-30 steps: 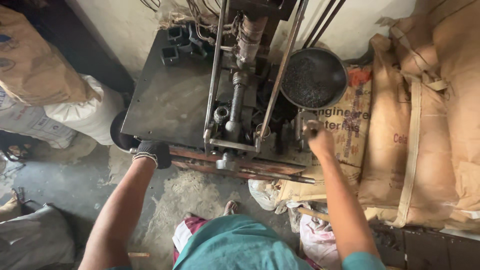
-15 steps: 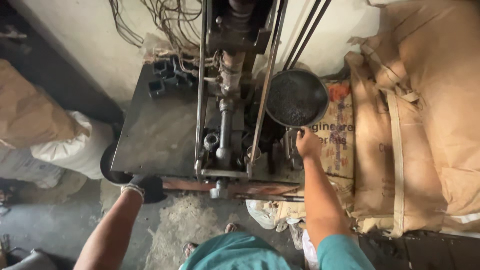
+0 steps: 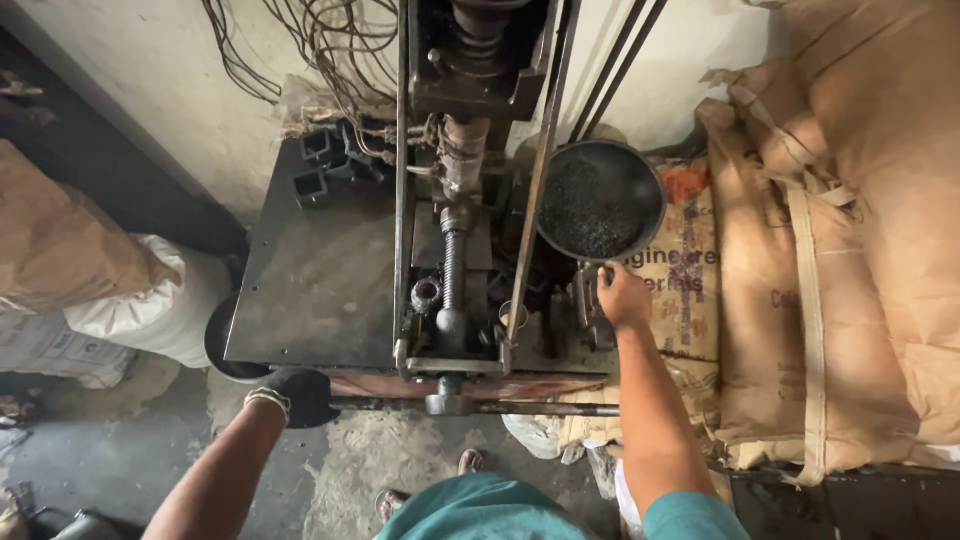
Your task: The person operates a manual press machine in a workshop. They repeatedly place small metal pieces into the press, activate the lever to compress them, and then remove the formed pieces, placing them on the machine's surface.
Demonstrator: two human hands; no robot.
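Note:
I stand over a dark metal press machine (image 3: 330,270) with a vertical screw shaft (image 3: 455,250) at its middle. My left hand (image 3: 295,395), in a dark glove, grips the left end of a horizontal steel bar (image 3: 500,408) along the machine's front edge. My right hand (image 3: 622,297) rests bare on a small metal part at the machine's right side, just below a round black pan (image 3: 600,200) filled with dark granules. The fingers curl around that part; what they grip is hidden.
Stacked brown sacks (image 3: 860,260) fill the right side. A white sack (image 3: 150,300) and a brown bag (image 3: 60,240) lie at the left. Loose wires (image 3: 320,50) hang on the wall behind. Square black blocks (image 3: 320,165) sit on the machine's back corner.
The view has shifted so the machine sits lower and closer. My left hand stays on the bar's left end; my right hand remains at the machine's right side under the pan.

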